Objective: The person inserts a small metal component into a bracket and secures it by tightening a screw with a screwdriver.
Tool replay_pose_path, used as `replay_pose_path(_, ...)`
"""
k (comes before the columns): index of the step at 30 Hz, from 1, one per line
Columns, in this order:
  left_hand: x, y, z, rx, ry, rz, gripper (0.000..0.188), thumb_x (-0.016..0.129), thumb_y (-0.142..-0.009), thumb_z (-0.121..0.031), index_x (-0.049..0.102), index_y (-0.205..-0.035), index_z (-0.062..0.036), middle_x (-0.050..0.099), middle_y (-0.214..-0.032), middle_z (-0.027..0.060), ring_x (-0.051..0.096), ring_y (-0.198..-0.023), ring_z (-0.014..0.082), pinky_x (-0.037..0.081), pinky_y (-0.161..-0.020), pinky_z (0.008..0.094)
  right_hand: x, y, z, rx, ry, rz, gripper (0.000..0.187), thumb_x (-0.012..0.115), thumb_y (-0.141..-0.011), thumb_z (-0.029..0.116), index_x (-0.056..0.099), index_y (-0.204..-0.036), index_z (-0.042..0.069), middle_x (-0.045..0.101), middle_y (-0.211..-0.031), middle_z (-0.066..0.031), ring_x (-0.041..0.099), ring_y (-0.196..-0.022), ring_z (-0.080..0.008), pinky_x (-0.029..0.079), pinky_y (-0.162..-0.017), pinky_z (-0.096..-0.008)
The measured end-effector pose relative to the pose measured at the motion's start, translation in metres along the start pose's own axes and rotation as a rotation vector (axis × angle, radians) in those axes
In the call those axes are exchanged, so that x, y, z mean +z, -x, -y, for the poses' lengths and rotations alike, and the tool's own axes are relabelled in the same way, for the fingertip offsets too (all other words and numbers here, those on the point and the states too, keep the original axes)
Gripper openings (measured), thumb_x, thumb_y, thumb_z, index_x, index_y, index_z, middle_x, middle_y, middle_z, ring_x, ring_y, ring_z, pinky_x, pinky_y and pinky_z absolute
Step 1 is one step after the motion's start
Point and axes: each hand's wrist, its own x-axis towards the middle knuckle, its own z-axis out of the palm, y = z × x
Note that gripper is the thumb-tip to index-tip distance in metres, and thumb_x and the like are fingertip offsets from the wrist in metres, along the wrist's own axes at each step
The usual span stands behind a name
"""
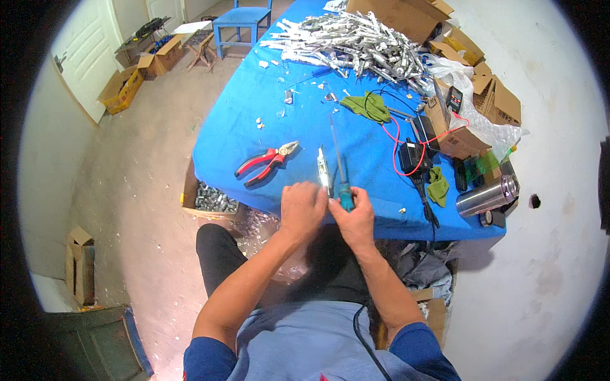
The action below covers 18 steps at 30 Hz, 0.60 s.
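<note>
My right hand (356,219) is closed round the teal handle of a screwdriver (341,159), whose long shaft points away from me over the blue-covered table (248,130). Beside it, my left hand (302,208) is curled and slightly blurred. A slim white-and-silver part (323,170) juts forward between the hands. Its near end meets the left fingertips and the right thumb, and I cannot tell which hand bears it. Left of the part lie red-and-black combination pliers (270,162), their jaws pointing up and right.
A heap of similar slim parts (356,41) covers the table's far end. On the right are green cloths (367,106), a black power adapter (412,155) with a red cable, and a steel flask (486,197). Below the left edge, a cardboard box (189,190) holds metal pieces.
</note>
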Motion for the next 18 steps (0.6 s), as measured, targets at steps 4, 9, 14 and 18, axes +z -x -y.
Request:
replay_pose_path(4, -0.004, -0.005, -0.002, -0.164, 0.103, 0.009, 0.033, 0.06, -0.093, -0.028, 0.065, -0.077, 0.0003, 0.064, -0.071, 0.0167, 0.058, -0.064, 0.0341, 0.043, -0.063, 0.0422, 0.017, -0.002, -0.001, 0.032, 0.168, -0.121, 0.049, 0.078, -0.076, 0.025, 0.057, -0.112, -0.001, 0.069, -0.101, -0.0217, 0.067, -0.093, -0.0378, 0.052, -0.081, -0.0433)
replay_pose_path(9, -0.002, -0.014, -0.004, -0.29, 0.222, -0.044, 0.034, 0.058, -0.093, -0.025, 0.063, -0.078, 0.0048, 0.062, -0.069, 0.0228, 0.061, -0.063, 0.0385, 0.046, -0.062, 0.0459, 0.023, 0.002, 0.003, 0.011, 0.199, -0.136, 0.046, 0.077, -0.076, 0.024, 0.057, -0.111, 0.001, 0.068, -0.102, -0.0235, 0.066, -0.094, -0.0426, 0.052, -0.081, -0.0475)
replay_pose_path(14, -0.007, -0.024, 0.022, -0.325, 0.298, -0.044, 0.036, 0.059, -0.096, -0.025, 0.06, -0.078, 0.0055, 0.057, -0.063, 0.0133, 0.052, -0.057, 0.0193, 0.042, -0.056, 0.0362, 0.023, -0.005, 0.01, 0.001, 0.17, -0.091, 0.042, 0.074, -0.077, 0.02, 0.057, -0.111, 0.003, 0.069, -0.097, -0.0232, 0.067, -0.091, -0.0422, 0.053, -0.077, -0.0479)
replay_pose_path(18, -0.016, -0.035, 0.041, -0.31, 0.362, -0.056, 0.036, 0.06, -0.097, -0.025, 0.058, -0.076, 0.0041, 0.051, -0.061, 0.0058, 0.044, -0.057, 0.0128, 0.038, -0.054, 0.0334, 0.003, -0.014, 0.004, -0.059, 0.164, 0.002, 0.039, 0.073, -0.077, 0.017, 0.058, -0.111, 0.007, 0.07, -0.094, -0.0214, 0.067, -0.087, -0.0423, 0.054, -0.074, -0.0467)
